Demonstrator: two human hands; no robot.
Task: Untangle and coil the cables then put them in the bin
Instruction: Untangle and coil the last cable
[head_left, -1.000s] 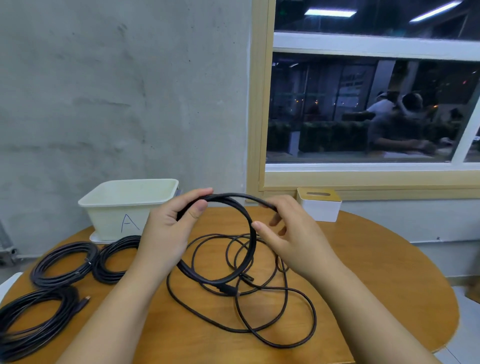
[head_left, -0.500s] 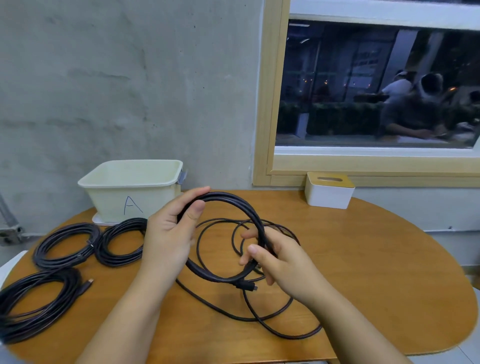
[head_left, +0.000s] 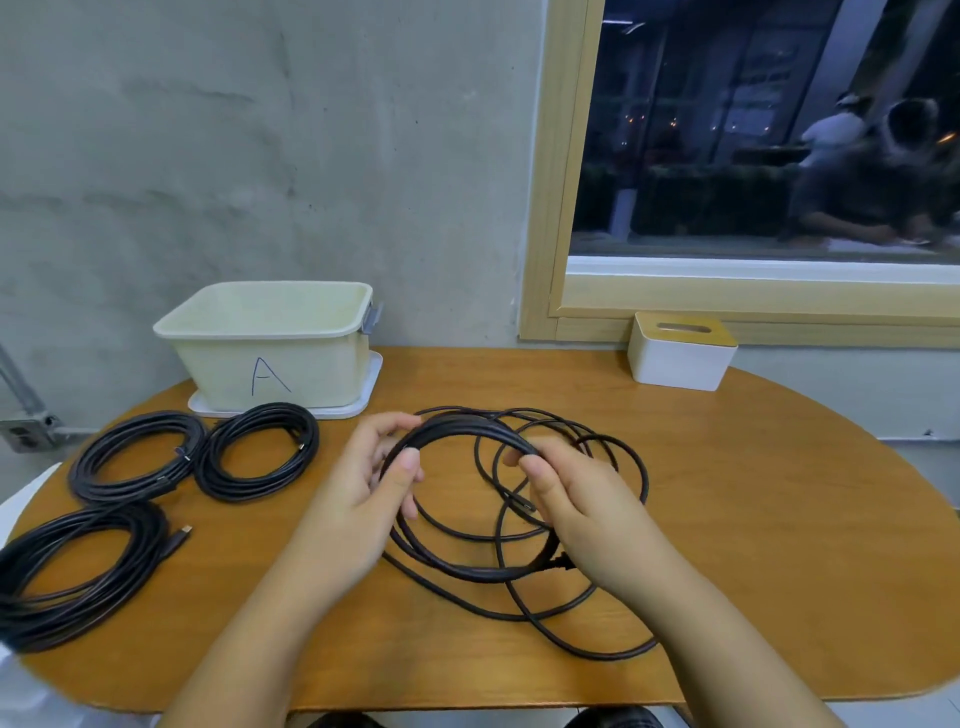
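Step in hand: coiling cable 4. Your left hand (head_left: 363, 499) grips the gathered loops of the black cable (head_left: 467, 431) at their left side, thumb over the front and fingers curled behind. Your right hand (head_left: 576, 499) pinches the same bundle at its upper right, fingers closed on the strand. The coil is raised off the wooden surface (head_left: 753, 545) at the top; its lower arc and the loose loops (head_left: 587, 618) trail on the wood between your forearms.

Advice: keep the left hand as the fixed anchor and let the right feed 1 loop at a time, matching the size of the turns already gathered. Several slack strands cross each other near your right wrist (likely the last tangle), so draw the strand through slowly and roll it between the fingers to shed twist rather than pull it tight.

Done so far, by my reading: 3 finished coils (head_left: 140, 457) lie at the left of the surface. None is in the cream bin (head_left: 270, 364) marked "A", which stands at the back left on a white tray, against the concrete wall.

Room: a white tissue box (head_left: 680, 358) with a wooden lid sits at the back right, under a wood-framed window (head_left: 550, 208) that is dark outside.
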